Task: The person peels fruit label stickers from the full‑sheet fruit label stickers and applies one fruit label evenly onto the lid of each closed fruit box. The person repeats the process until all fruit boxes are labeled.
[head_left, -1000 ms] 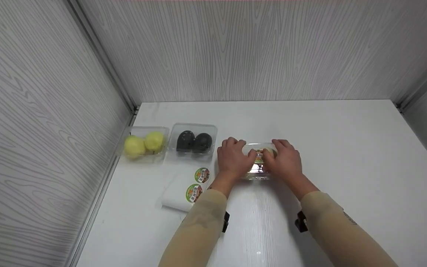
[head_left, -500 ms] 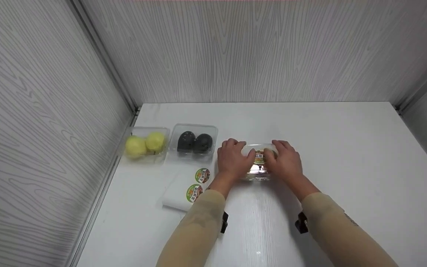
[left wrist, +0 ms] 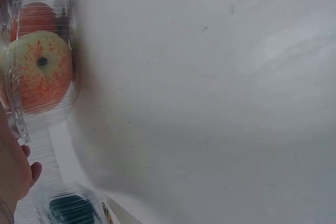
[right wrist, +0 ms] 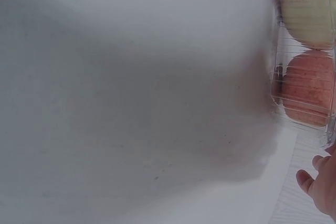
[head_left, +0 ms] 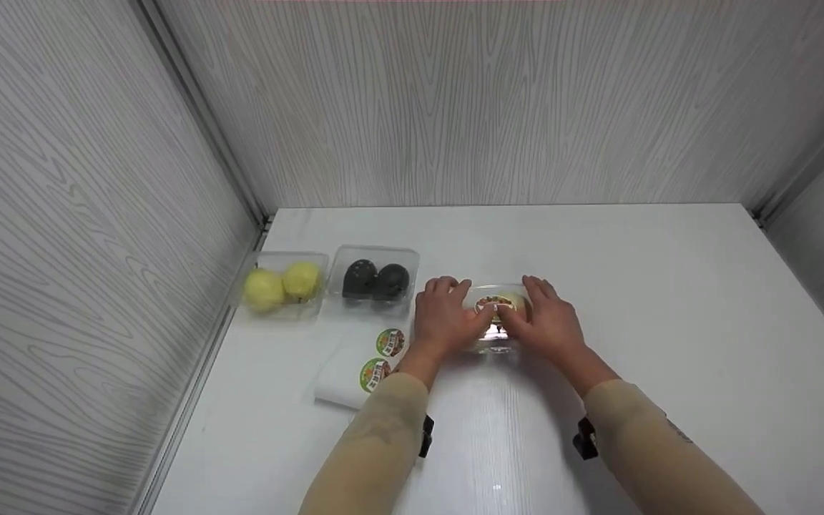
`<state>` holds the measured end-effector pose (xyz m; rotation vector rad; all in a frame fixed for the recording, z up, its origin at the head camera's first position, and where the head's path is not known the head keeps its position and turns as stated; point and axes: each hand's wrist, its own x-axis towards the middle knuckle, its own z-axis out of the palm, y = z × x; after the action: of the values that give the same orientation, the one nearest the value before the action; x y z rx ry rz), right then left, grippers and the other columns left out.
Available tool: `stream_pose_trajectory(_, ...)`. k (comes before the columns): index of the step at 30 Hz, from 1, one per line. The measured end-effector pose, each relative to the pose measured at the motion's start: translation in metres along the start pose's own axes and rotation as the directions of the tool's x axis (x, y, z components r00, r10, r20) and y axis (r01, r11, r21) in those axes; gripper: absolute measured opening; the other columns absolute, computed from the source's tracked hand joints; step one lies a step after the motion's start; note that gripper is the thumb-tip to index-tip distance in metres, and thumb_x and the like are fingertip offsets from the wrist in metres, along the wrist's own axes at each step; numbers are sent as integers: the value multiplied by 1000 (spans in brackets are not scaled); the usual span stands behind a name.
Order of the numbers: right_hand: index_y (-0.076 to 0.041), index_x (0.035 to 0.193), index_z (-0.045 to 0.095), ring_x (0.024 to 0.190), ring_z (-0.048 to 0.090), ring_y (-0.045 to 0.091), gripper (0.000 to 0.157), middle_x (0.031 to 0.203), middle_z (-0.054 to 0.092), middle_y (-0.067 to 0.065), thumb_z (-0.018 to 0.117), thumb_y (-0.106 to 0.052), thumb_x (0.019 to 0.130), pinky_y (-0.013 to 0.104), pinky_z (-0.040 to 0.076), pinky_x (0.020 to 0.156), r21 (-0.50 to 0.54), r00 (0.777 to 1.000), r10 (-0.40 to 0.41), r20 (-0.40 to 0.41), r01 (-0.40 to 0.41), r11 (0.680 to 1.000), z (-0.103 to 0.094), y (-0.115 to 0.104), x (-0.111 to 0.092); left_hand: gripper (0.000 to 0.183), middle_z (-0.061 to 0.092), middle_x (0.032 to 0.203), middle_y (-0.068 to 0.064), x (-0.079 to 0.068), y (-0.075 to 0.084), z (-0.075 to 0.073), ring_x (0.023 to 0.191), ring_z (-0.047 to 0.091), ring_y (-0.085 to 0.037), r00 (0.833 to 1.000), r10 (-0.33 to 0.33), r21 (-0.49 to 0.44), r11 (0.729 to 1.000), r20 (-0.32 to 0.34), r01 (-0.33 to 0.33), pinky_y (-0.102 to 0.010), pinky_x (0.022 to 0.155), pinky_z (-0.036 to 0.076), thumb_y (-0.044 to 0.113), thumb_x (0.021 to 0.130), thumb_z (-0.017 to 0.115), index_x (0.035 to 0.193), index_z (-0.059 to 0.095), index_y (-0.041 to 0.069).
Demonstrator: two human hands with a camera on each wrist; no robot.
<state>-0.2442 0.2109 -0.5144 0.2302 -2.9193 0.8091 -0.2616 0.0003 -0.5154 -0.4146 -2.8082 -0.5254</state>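
A clear plastic fruit box (head_left: pixel 496 349) sits on the white table between my hands. A round printed sticker (head_left: pixel 495 304) is on its lid. My left hand (head_left: pixel 444 315) holds the box's left side, fingers toward the far corner and thumb over the lid. Mirroring it, my right hand (head_left: pixel 551 318) holds the right side. Both thumb tips meet at the sticker's near edge, covering part of it. Through the ribbed wall, the left wrist view shows a yellow-red apple (left wrist: pixel 44 69); a redder apple (right wrist: pixel 310 87) appears in the right wrist view.
To the left stand a clear box (head_left: pixel 412 259) with two dark fruits (head_left: pixel 392 279) and another clear box (head_left: pixel 315 307) with two yellow pears (head_left: pixel 265 289). A white sheet (head_left: pixel 340 383) with two round stickers (head_left: pixel 390 342) lies near my left forearm. Grey walls border the table.
My thumbs have come together across the sticker's near edge; a second ago they were apart at its sides. The box stays in place, and the head view has tilted slightly upward.
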Motion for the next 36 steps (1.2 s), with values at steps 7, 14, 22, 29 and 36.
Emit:
stream_pose_trajectory(7, 1, 160, 41, 137, 51, 54, 86, 159, 45, 29, 60, -58, 100, 66, 41, 111, 7, 999, -16, -27, 16, 1000, 5, 3, 2, 73, 63, 137, -9, -2, -2, 2, 132, 55, -31, 1000, 11, 41, 999, -10, -11, -48, 104, 47, 70, 93, 58, 142, 68, 16)
stream_pose_trajectory(14, 1, 158, 43, 133, 54, 55, 87, 157, 46, 29, 62, -59, 98, 66, 42, 110, 14, 999, -29, -44, 30, 999, 5, 2, 2, 75, 63, 137, -8, -1, -3, 4, 132, 54, -30, 1000, 10, 48, 999, -16, -9, -47, 104, 47, 71, 92, 59, 143, 67, 17)
stream_pose_trajectory(22, 0, 158, 42, 131, 56, 53, 88, 157, 47, 28, 62, -60, 97, 65, 42, 109, 8, 999, -25, -35, 25, 1000, 6, 3, 1, 74, 64, 133, -8, -4, -2, 6, 128, 57, -30, 997, 25, 42, 999, -68, -23, -48, 99, 49, 71, 89, 62, 138, 70, 16)
stream_pose_trajectory(29, 0, 158, 43, 129, 57, 54, 86, 157, 47, 27, 62, -57, 97, 66, 44, 108, 7, 999, -19, -41, 20, 1000, 6, 3, 1, 75, 63, 135, -7, -3, -1, 5, 130, 56, -29, 999, 10, 38, 999, -47, -8, -47, 100, 48, 71, 90, 62, 141, 68, 17)
stream_pose_trajectory(36, 0, 158, 42, 129, 57, 53, 84, 156, 48, 28, 62, -53, 96, 65, 44, 108, 1, 999, -26, -46, 26, 1000, 7, 3, 1, 74, 63, 136, -7, -3, -1, 5, 130, 56, -29, 1000, 4, 35, 999, -31, -3, -47, 101, 48, 69, 89, 63, 142, 68, 18)
